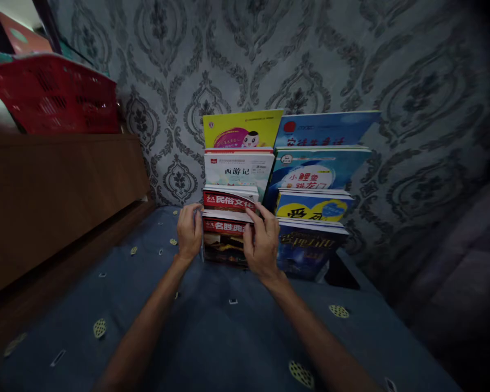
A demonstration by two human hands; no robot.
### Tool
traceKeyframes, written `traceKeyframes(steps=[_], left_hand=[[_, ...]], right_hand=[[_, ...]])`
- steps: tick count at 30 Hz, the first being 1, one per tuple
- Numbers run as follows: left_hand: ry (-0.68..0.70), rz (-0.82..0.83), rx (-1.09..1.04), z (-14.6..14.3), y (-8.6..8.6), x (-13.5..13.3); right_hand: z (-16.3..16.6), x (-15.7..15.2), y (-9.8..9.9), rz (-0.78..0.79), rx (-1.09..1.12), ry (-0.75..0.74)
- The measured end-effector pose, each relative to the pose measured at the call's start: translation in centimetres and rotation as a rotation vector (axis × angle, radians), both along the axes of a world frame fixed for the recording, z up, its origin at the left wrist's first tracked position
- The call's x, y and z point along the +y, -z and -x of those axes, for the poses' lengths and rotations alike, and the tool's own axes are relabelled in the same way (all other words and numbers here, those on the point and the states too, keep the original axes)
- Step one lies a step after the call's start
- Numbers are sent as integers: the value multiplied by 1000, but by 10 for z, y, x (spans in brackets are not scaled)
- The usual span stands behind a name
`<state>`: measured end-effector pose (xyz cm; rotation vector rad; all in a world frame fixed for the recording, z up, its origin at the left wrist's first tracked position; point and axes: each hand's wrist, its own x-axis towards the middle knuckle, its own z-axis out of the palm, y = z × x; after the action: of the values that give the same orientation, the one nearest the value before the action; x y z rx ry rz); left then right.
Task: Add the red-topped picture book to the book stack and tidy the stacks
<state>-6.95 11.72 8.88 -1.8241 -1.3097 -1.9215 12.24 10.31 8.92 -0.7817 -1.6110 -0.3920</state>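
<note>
Two stacks of children's books stand upright in stepped rows. In the left stack, a red-topped book (228,202) stands behind a front book with a red title band and dark picture (224,245). My left hand (190,231) has its fingers curled in at the left edge of the rear red-topped book. My right hand (263,242) grips its right end, fingertips over the cover and thumb near the front book's title. Behind them stand a white book (239,171) and a yellow book (243,125).
The right stack has a blue book (326,128), a teal book (322,163), a yellow-and-blue book (314,207) and a dark blue book (306,247). Patterned wallpaper (245,60) rises behind. A red basket (57,92) sits on a wooden cabinet (61,201) at left. Blue patterned cloth (212,337) lies below.
</note>
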Motion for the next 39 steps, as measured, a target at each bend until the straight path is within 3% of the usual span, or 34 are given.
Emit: traceKeyframes(steps=[5, 13, 19, 24, 33, 39], left_hand=[[19, 7, 6, -11, 6, -1], [95, 51, -118, -11, 13, 6], [110, 76, -135, -8, 16, 12], [85, 59, -63, -9, 13, 9], [-129, 19, 269, -5, 5, -3], [-246, -96, 383, -15, -14, 3]], right_hand=[[-1, -2, 9, -15, 34, 21], [8, 12, 42, 233, 234, -101], [7, 16, 50, 275, 191, -105], [6, 12, 43, 212, 138, -52], [1, 2, 22, 111, -63, -2], [3, 0, -7, 19, -121, 30]])
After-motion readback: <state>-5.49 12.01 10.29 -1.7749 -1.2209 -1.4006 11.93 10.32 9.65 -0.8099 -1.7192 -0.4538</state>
